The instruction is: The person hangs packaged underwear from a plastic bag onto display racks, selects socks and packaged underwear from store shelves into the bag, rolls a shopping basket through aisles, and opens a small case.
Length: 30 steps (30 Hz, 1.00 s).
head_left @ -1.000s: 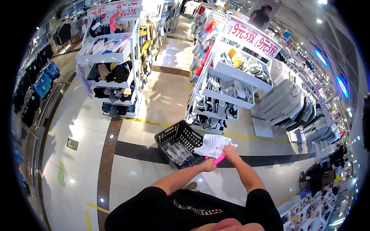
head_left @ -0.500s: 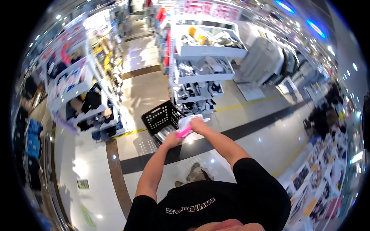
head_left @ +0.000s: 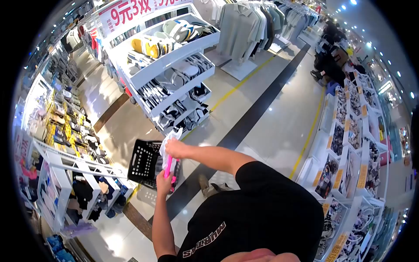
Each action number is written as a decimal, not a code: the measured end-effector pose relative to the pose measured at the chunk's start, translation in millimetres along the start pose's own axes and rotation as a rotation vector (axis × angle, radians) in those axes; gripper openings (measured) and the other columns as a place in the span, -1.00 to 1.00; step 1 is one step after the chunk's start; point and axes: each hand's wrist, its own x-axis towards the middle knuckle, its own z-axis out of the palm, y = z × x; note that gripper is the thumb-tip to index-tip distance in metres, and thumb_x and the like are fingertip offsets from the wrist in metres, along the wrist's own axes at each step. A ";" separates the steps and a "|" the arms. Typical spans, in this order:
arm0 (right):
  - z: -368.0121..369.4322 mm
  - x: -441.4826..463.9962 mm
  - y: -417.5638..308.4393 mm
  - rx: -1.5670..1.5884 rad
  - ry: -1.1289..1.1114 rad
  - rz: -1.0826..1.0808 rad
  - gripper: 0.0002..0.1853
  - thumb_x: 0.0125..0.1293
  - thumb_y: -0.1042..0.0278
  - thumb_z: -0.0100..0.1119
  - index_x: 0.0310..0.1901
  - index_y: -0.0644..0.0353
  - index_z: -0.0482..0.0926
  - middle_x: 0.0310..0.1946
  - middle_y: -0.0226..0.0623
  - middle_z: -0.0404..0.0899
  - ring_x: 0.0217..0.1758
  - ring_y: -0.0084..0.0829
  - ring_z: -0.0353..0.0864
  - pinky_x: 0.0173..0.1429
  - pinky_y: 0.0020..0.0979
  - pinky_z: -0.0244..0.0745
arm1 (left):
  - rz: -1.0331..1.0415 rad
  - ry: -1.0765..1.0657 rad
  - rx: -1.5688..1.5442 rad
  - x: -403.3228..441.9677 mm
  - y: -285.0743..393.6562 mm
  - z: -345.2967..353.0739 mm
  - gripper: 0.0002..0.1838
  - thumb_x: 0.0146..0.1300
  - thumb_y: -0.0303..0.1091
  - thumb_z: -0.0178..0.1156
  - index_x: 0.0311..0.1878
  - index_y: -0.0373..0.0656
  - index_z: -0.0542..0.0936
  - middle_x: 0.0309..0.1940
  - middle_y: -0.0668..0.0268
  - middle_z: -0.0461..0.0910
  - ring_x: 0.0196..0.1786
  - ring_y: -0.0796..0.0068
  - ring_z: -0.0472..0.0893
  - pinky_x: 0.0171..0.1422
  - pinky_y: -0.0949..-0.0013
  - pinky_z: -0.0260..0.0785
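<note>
Left hand point(head_left: 164, 184) closed round pink handle point(head_left: 168, 168). Right hand point(head_left: 175, 149), one o'clock, fingers tight on white bag point(head_left: 163, 150)! Black basket point(head_left: 140, 160) at ten o'clock, blurred contents already inside; bag in hand; what's left, can't tell.

I see the tiered rack point(head_left: 187, 53), a red-lettered sign point(head_left: 126, 15) atop it and shirts point(head_left: 235, 35) hanging to its right.
</note>
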 end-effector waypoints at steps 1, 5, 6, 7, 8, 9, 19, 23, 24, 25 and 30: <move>0.6 12.9 0.6 0.014 -0.013 -0.001 -0.87 0.13 0.33 0.20 -0.40 0.10 0.72 -0.25 -0.32 0.64 0.03 -0.24 0.54 0.13 -0.15 0.36 | -0.004 0.005 -0.021 7.1 9.8 -8.5 -0.73 0.23 -0.32 0.31 -0.41 -0.34 0.53 -0.63 0.20 0.51 -0.56 0.45 0.50 -0.42 0.25 0.34; 2.2 68.3 -8.9 0.067 0.046 -0.016 -0.84 0.16 0.36 0.15 -0.41 0.14 0.72 -0.25 -0.29 0.64 0.04 -0.26 0.54 0.15 -0.14 0.34 | -0.052 0.029 -0.107 31.9 -1.0 -45.4 -0.79 0.26 -0.34 0.30 -0.37 -0.32 0.58 -0.61 0.32 0.54 -0.54 0.56 0.51 -0.44 0.35 0.35; 3.6 83.9 -11.6 0.088 0.051 -0.016 -0.84 0.16 0.36 0.15 -0.40 0.14 0.72 -0.25 -0.29 0.63 0.05 -0.25 0.53 0.16 -0.14 0.34 | -0.024 0.041 -0.048 42.1 -15.0 -56.6 -0.80 0.26 -0.35 0.30 -0.34 -0.33 0.60 -0.60 0.33 0.54 -0.54 0.58 0.48 -0.44 0.35 0.34; 4.1 99.0 -15.4 0.107 0.055 -0.018 -0.84 0.17 0.37 0.14 -0.38 0.14 0.73 -0.24 -0.29 0.63 0.05 -0.24 0.53 0.16 -0.14 0.34 | -0.050 0.027 -0.030 48.6 -12.7 -72.0 -0.80 0.26 -0.36 0.30 -0.34 -0.33 0.60 -0.60 0.35 0.52 -0.52 0.60 0.45 -0.41 0.38 0.33; 4.3 113.2 -19.9 0.081 0.064 -0.026 -0.83 0.17 0.35 0.14 -0.37 0.14 0.73 -0.24 -0.28 0.62 0.07 -0.22 0.52 0.16 -0.13 0.33 | -0.043 0.018 -0.049 58.2 -27.7 -84.3 -0.80 0.26 -0.36 0.31 -0.34 -0.33 0.60 -0.59 0.36 0.52 -0.51 0.61 0.45 -0.40 0.39 0.34; 5.3 128.6 -24.7 0.091 0.068 -0.023 -0.83 0.17 0.33 0.16 -0.37 0.14 0.74 -0.23 -0.27 0.62 0.07 -0.21 0.52 0.15 -0.12 0.35 | -0.033 0.008 -0.069 67.8 -43.5 -97.7 -0.80 0.26 -0.36 0.31 -0.34 -0.33 0.60 -0.59 0.37 0.51 -0.50 0.62 0.44 -0.39 0.40 0.34; 10.6 278.3 -82.0 0.164 -0.001 0.041 -0.82 0.19 0.29 0.20 -0.32 0.15 0.74 -0.18 -0.12 0.63 0.07 -0.12 0.56 0.19 0.01 0.37 | -0.125 -0.014 -0.100 141.1 -103.0 -253.5 -0.79 0.22 -0.35 0.36 -0.27 -0.35 0.63 -0.55 0.39 0.54 -0.48 0.63 0.45 -0.37 0.41 0.34; 10.4 336.2 -93.7 0.186 -0.034 0.110 -0.79 0.23 0.28 0.18 -0.27 0.18 0.73 -0.14 -0.07 0.62 0.11 -0.07 0.55 0.19 0.01 0.41 | -0.052 -0.004 0.073 177.6 -127.1 -309.5 -0.78 0.20 -0.35 0.39 -0.31 -0.34 0.64 -0.58 0.36 0.52 -0.48 0.60 0.46 -0.36 0.36 0.35; 13.5 349.3 -96.0 0.165 -0.030 0.126 -0.79 0.24 0.27 0.17 -0.26 0.19 0.73 -0.13 -0.06 0.62 0.11 -0.07 0.55 0.19 0.00 0.42 | -0.020 0.003 0.116 186.5 -134.7 -320.9 -0.78 0.19 -0.31 0.39 -0.32 -0.31 0.64 -0.59 0.26 0.55 -0.52 0.48 0.51 -0.36 0.29 0.37; 12.6 362.8 -99.4 0.148 -0.028 0.143 -0.78 0.25 0.27 0.16 -0.25 0.19 0.72 -0.13 -0.05 0.62 0.11 -0.07 0.55 0.18 0.00 0.42 | -0.014 0.033 0.170 194.0 -134.4 -332.8 -0.77 0.19 -0.30 0.38 -0.33 -0.29 0.64 -0.57 0.22 0.56 -0.51 0.38 0.53 -0.34 0.24 0.38; 5.6 419.1 -106.1 0.151 -0.041 0.201 -0.75 0.21 0.33 0.15 -0.19 0.30 0.69 -0.07 -0.05 0.62 0.14 -0.08 0.54 0.24 -0.06 0.40 | 0.116 0.182 0.478 237.1 -149.3 -364.1 -0.76 0.18 -0.22 0.35 -0.33 -0.21 0.61 -0.37 0.10 0.59 -0.23 -0.04 0.60 -0.14 0.01 0.41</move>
